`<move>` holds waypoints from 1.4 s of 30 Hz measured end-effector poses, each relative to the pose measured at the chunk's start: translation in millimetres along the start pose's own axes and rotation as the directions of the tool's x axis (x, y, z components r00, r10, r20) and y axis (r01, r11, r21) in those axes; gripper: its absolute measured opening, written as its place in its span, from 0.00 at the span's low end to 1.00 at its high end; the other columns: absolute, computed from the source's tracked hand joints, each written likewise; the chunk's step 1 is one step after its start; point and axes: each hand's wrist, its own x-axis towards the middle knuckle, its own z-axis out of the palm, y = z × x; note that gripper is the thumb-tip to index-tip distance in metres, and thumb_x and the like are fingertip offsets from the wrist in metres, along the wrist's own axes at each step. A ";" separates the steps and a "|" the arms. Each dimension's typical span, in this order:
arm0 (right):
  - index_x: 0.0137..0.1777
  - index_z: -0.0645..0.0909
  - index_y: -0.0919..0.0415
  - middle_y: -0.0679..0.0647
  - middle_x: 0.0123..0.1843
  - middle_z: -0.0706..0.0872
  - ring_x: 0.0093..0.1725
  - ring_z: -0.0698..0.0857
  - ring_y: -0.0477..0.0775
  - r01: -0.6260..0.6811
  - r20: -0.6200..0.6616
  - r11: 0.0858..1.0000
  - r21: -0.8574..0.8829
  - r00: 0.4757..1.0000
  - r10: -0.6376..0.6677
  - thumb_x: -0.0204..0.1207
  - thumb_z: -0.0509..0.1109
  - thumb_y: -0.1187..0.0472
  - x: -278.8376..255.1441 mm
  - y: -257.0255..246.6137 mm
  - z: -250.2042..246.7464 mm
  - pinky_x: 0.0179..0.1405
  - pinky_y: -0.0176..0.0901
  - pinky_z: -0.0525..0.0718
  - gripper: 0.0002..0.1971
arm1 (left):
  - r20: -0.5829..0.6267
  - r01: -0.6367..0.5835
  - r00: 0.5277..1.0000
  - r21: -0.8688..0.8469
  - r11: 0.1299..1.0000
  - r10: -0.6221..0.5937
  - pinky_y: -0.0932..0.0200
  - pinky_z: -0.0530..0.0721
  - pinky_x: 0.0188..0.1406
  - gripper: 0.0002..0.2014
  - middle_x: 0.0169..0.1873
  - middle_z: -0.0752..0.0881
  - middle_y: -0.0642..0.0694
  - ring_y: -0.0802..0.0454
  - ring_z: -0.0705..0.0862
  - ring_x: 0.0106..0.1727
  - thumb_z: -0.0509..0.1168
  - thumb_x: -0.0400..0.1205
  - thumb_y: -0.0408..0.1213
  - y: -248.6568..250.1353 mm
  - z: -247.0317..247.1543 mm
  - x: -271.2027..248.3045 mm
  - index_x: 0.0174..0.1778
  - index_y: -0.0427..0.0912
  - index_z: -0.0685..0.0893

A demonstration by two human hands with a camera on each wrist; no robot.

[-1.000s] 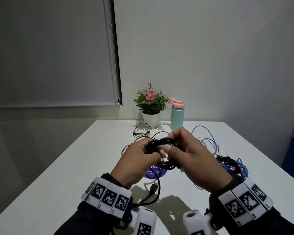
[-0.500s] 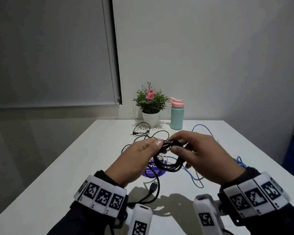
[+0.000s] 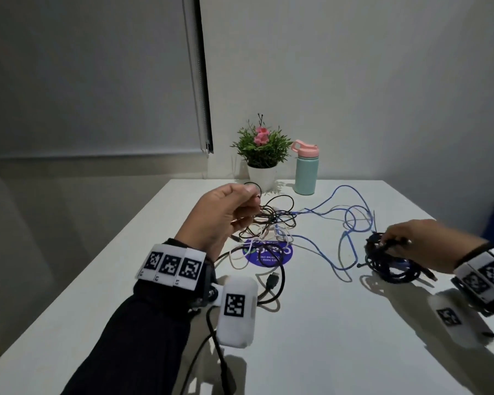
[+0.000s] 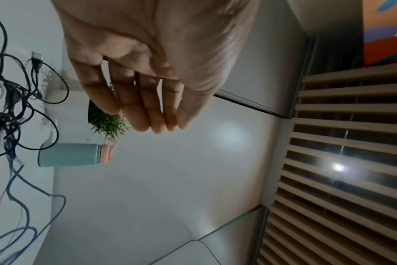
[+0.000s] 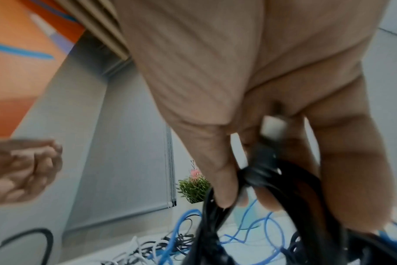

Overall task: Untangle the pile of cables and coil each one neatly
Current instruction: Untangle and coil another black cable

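My right hand (image 3: pixel 388 243) grips a coiled black cable (image 3: pixel 374 243) low at the table's right side, on or just above a heap of coiled dark and blue cables (image 3: pixel 394 273). In the right wrist view the fingers (image 5: pixel 224 179) curl round the black coil (image 5: pixel 272 179) near its pale connector. My left hand (image 3: pixel 248 195) hovers above the tangle (image 3: pixel 271 223) of thin black, white and blue cables in mid-table. Its fingers (image 4: pixel 156 122) are loosely bent and hold nothing. A long blue cable (image 3: pixel 351 220) loops from the tangle toward the right.
A potted plant (image 3: pixel 264 149) and a teal bottle (image 3: pixel 305 172) stand at the far edge of the white table (image 3: pixel 325 323). A round purple sticker (image 3: pixel 285 252) lies under the tangle. A black USB cable (image 3: pixel 274 279) trails toward my left wrist.
Both hands held the black coil together at mid-table. My left hand let go and rose over the tangle; my right hand carried the coil to the right, down to the coiled heap.
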 end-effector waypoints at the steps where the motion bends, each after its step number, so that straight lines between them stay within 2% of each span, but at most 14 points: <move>1: 0.65 0.83 0.47 0.49 0.60 0.84 0.56 0.85 0.50 -0.015 -0.001 0.999 -0.046 1.000 0.015 0.80 0.69 0.52 3.2 -3.0 -1.2 0.56 0.43 0.81 0.14 | -0.003 -0.008 1.000 -0.001 1.000 0.008 0.56 0.81 0.50 0.07 0.37 0.89 0.49 0.54 0.86 0.40 0.66 0.86 0.37 1.2 0.3 -0.3 0.43 0.46 0.87; 5: 0.70 0.79 0.49 0.49 0.68 0.80 0.63 0.83 0.53 0.134 -0.129 0.988 0.081 0.984 -0.122 0.82 0.65 0.44 1.8 -56.5 -8.3 0.64 0.45 0.77 0.20 | -0.027 -0.038 0.999 0.031 0.999 0.038 0.56 0.80 0.51 0.09 0.36 0.89 0.50 0.55 0.85 0.40 0.66 0.86 0.38 6.2 -0.4 0.2 0.40 0.47 0.89; 10: 0.49 0.84 0.60 0.56 0.45 0.88 0.47 0.85 0.58 0.350 0.157 0.889 0.295 0.900 -0.407 0.79 0.65 0.36 -11.9 -152.1 10.4 0.51 0.51 0.83 0.24 | -0.019 -0.056 0.998 0.052 0.997 0.057 0.56 0.80 0.52 0.08 0.39 0.90 0.50 0.55 0.87 0.42 0.67 0.85 0.38 5.5 -2.5 -2.1 0.42 0.47 0.89; 12: 0.44 0.80 0.60 0.56 0.40 0.85 0.42 0.83 0.60 0.394 0.084 0.750 0.531 0.857 -0.509 0.83 0.67 0.49 -17.4 -171.7 14.8 0.48 0.54 0.82 0.14 | 0.045 -0.073 0.997 0.147 0.986 0.067 0.57 0.80 0.55 0.05 0.46 0.92 0.46 0.54 0.88 0.49 0.68 0.85 0.39 2.0 -1.7 -4.3 0.51 0.45 0.88; 14: 0.49 0.79 0.65 0.59 0.39 0.84 0.41 0.83 0.61 0.381 -0.086 0.418 0.825 0.816 -0.572 0.86 0.64 0.61 -20.8 -176.0 8.4 0.52 0.63 0.86 0.07 | 0.158 -0.103 0.985 0.261 0.960 0.063 0.58 0.80 0.59 0.10 0.53 0.92 0.41 0.53 0.88 0.55 0.68 0.85 0.42 -2.8 -2.6 -6.1 0.57 0.42 0.88; 18: 0.54 0.82 0.62 0.54 0.31 0.75 0.31 0.75 0.54 0.505 -0.417 0.101 0.857 0.796 -0.438 0.84 0.62 0.55 -22.7 -165.3 -22.5 0.34 0.58 0.80 0.12 | 0.267 -0.107 0.963 0.250 0.962 0.037 0.52 0.80 0.63 0.21 0.43 0.91 0.44 0.49 0.89 0.52 0.71 0.77 0.55 -5.8 -5.5 -8.6 0.53 0.40 0.89; 24: 0.46 0.82 0.54 0.45 0.28 0.61 0.26 0.58 0.46 0.602 -0.624 -0.223 0.767 0.781 -0.038 0.87 0.59 0.53 -19.8 -138.3 -39.8 0.25 0.36 0.61 0.13 | 0.273 -0.162 0.961 0.400 0.902 0.052 0.68 0.81 0.49 0.04 0.42 0.88 0.46 0.58 0.84 0.44 0.70 0.82 0.32 -18.7 -7.2 -2.9 0.46 0.34 0.85; 27: 0.44 0.83 0.51 0.42 0.26 0.63 0.26 0.59 0.45 0.691 -0.684 -0.183 0.699 0.721 0.109 0.87 0.60 0.52 -15.1 -117.1 -46.5 0.24 0.37 0.60 0.13 | 0.136 -0.069 0.991 0.399 0.914 0.016 0.58 0.85 0.49 0.08 0.39 0.89 0.37 0.53 0.89 0.42 0.64 0.87 0.32 -27.7 -2.0 -1.8 0.42 0.36 0.83; 30: 0.44 0.82 0.48 0.41 0.27 0.66 0.27 0.63 0.44 0.730 -0.697 -0.089 0.678 0.677 0.237 0.86 0.61 0.48 -7.8 -99.9 -45.7 0.26 0.36 0.67 0.13 | 0.057 0.146 0.987 0.061 0.987 -0.149 0.47 0.87 0.52 0.16 0.29 0.86 0.44 0.48 0.89 0.36 0.61 0.89 0.45 -24.2 -4.3 -1.3 0.37 0.44 0.82; 33: 0.42 0.81 0.46 0.40 0.31 0.73 0.29 0.66 0.44 0.713 -0.671 -0.048 0.699 0.677 0.302 0.86 0.60 0.48 0.0 -97.5 -36.5 0.32 0.41 0.71 0.13 | 0.009 0.147 0.989 -0.229 0.962 -0.149 0.47 0.89 0.50 0.13 0.28 0.77 0.50 0.54 0.81 0.31 0.64 0.87 0.46 -14.2 -12.0 0.6 0.38 0.46 0.83; 36: 0.42 0.80 0.45 0.39 0.31 0.75 0.29 0.68 0.44 0.686 -0.643 -0.077 0.724 0.711 0.284 0.86 0.59 0.50 2.6 -106.2 -29.2 0.33 0.43 0.72 0.13 | -0.175 -0.008 0.984 0.182 0.983 0.040 0.50 0.84 0.62 0.06 0.49 0.84 0.49 0.55 0.85 0.51 0.68 0.85 0.42 -17.1 -8.9 3.3 0.55 0.47 0.83; 38: 0.43 0.80 0.46 0.38 0.31 0.77 0.29 0.68 0.44 0.669 -0.633 -0.098 0.737 0.733 0.250 0.87 0.58 0.52 1.6 -112.2 -26.7 0.34 0.43 0.72 0.12 | -0.182 -0.147 0.949 0.472 0.869 0.259 0.57 0.79 0.64 0.11 0.57 0.83 0.53 0.60 0.82 0.61 0.70 0.83 0.46 -17.6 -3.2 0.0 0.60 0.55 0.81; 40: 0.46 0.78 0.50 0.38 0.31 0.79 0.29 0.69 0.45 0.647 -0.617 -0.123 0.752 0.757 0.214 0.88 0.57 0.54 -0.4 -115.2 -26.3 0.34 0.43 0.73 0.11 | -0.044 -0.298 0.923 0.544 0.784 0.381 0.66 0.80 0.54 0.09 0.52 0.86 0.58 0.64 0.84 0.56 0.71 0.81 0.52 -9.9 1.2 -6.5 0.55 0.58 0.82; 42: 0.49 0.77 0.52 0.38 0.31 0.79 0.30 0.70 0.45 0.615 -0.583 -0.189 0.766 0.788 0.199 0.89 0.57 0.55 -2.2 -116.7 -27.9 0.35 0.41 0.75 0.09 | 0.229 -0.310 0.949 0.545 0.779 0.218 0.69 0.83 0.48 0.15 0.47 0.89 0.59 0.64 0.86 0.49 0.70 0.77 0.62 -3.8 6.7 -14.8 0.52 0.58 0.84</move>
